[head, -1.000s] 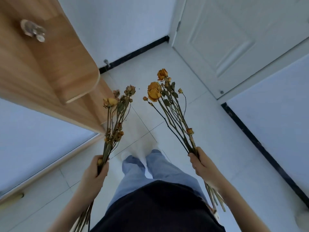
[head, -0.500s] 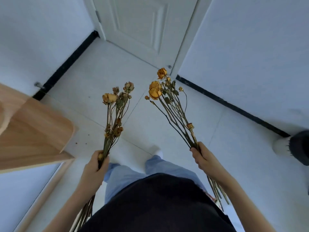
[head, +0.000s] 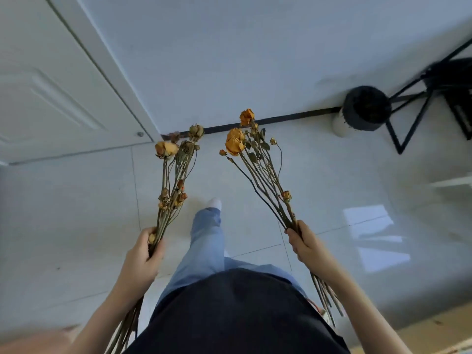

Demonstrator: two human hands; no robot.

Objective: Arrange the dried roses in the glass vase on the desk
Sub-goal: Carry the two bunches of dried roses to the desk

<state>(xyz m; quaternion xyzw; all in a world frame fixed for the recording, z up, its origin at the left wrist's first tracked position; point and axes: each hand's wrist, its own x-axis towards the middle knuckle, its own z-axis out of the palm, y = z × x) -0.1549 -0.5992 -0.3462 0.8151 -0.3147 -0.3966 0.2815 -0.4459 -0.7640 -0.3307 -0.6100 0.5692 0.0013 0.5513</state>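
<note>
I hold two bunches of dried orange-yellow roses upright above a white tiled floor. My left hand (head: pixel 143 256) is closed round the stems of the left bunch (head: pixel 173 175), whose heads are smaller and browner. My right hand (head: pixel 304 245) grips the stems of the right bunch (head: pixel 255 159), which carries larger orange blooms; its stem ends stick out below my wrist. No glass vase and no desk top are in view.
A white door (head: pixel 51 98) stands at the upper left and a white wall with a black skirting runs behind the flowers. A dark round bin (head: pixel 365 108) and a black metal frame (head: pixel 421 106) stand at the upper right. A wooden edge (head: pixel 434 328) shows at the lower right.
The view has swung to the right: the wooden desk on the left has left the frame, the door has slid to the left, the bin and black frame have come in. Both hands keep their bunches.
</note>
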